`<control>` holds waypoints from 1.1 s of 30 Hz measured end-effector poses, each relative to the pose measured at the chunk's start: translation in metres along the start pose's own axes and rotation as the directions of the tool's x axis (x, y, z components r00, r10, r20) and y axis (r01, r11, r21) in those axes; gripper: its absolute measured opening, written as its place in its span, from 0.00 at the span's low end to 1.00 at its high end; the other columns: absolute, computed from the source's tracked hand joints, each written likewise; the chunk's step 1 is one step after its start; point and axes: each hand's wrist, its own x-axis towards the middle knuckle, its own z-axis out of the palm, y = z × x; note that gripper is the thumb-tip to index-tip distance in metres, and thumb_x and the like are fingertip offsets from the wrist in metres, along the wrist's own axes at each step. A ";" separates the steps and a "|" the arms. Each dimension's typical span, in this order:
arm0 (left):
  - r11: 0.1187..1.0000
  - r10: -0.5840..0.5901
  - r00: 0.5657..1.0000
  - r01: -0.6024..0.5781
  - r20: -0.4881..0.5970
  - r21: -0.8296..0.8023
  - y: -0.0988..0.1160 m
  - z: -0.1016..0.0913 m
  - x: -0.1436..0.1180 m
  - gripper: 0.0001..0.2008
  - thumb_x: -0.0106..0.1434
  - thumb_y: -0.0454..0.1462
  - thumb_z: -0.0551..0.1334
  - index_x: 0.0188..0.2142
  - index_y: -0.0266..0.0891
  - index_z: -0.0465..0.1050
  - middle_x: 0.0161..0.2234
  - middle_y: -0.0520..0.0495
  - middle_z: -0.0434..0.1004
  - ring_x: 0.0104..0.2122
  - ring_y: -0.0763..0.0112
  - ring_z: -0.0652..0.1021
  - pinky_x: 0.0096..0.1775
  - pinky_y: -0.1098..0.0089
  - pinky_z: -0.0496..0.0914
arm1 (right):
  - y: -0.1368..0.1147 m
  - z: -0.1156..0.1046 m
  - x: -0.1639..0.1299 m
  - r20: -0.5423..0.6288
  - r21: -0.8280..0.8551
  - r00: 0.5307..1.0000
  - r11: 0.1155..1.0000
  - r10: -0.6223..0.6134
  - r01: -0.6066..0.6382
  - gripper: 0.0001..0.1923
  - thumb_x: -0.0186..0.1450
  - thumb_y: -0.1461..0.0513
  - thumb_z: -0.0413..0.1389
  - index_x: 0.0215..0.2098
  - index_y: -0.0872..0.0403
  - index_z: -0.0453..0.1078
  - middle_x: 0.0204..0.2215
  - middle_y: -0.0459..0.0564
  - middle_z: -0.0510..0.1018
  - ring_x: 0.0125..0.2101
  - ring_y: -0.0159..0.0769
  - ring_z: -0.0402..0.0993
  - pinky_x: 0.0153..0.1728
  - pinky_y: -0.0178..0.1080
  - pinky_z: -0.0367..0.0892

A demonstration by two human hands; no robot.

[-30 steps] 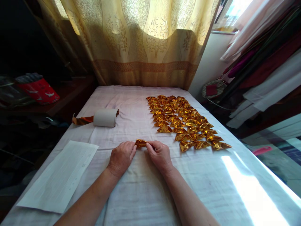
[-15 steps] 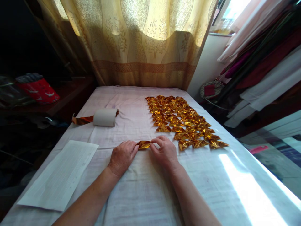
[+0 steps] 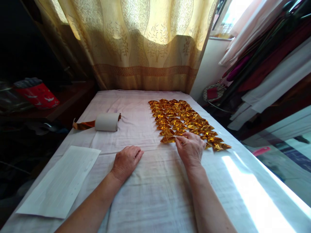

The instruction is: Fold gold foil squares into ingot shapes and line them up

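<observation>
Foil rows (image 3: pixel 184 121) (part behind right hand (image 3: pixel 190 149))

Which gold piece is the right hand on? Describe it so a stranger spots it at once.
Start at the block of folded gold foil pieces on the right half of the cloth-covered table. Go to its near left corner. The folded gold piece there is pinched by the right hand; no other piece is touched.

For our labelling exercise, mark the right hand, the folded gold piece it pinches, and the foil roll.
right hand (image 3: pixel 190 149), head view, back of hand
folded gold piece (image 3: pixel 167 139), head view, centre
foil roll (image 3: pixel 106 122), head view, white side
</observation>
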 end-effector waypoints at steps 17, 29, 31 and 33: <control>1.000 0.008 0.998 -0.007 -0.057 0.006 -0.008 0.007 0.001 0.11 0.69 0.38 0.56 0.33 0.41 0.75 0.32 0.49 0.81 0.34 0.66 0.79 0.38 0.69 0.69 | -0.022 0.006 -0.007 -0.065 0.178 0.990 0.974 -0.129 0.139 0.12 0.66 0.64 0.53 0.38 0.52 0.79 0.39 0.52 0.80 0.41 0.40 0.69 0.44 0.40 0.61; 0.939 -0.270 0.910 0.321 -0.314 0.124 -0.070 -0.027 0.019 0.21 0.68 0.43 0.55 0.54 0.34 0.72 0.51 0.32 0.74 0.50 0.47 0.74 0.51 0.54 0.67 | -0.064 0.009 -0.028 0.455 0.358 0.838 0.924 -0.300 0.136 0.11 0.66 0.65 0.53 0.39 0.49 0.78 0.37 0.47 0.80 0.35 0.33 0.76 0.35 0.31 0.63; 0.891 -0.330 0.868 0.416 -0.371 0.180 -0.084 -0.034 0.029 0.28 0.66 0.46 0.57 0.60 0.32 0.66 0.61 0.29 0.65 0.59 0.43 0.67 0.57 0.50 0.61 | -0.063 0.010 -0.028 0.459 0.367 0.839 0.922 -0.294 0.122 0.12 0.67 0.66 0.53 0.39 0.49 0.78 0.37 0.47 0.80 0.36 0.33 0.76 0.35 0.31 0.63; 0.860 -0.370 0.860 0.461 -0.352 0.221 -0.099 -0.039 0.039 0.33 0.65 0.48 0.57 0.64 0.31 0.61 0.66 0.28 0.57 0.65 0.43 0.58 0.60 0.48 0.56 | -0.063 0.012 -0.028 0.455 0.377 0.842 0.920 -0.288 0.111 0.12 0.66 0.66 0.53 0.39 0.49 0.78 0.38 0.48 0.80 0.36 0.33 0.76 0.36 0.31 0.63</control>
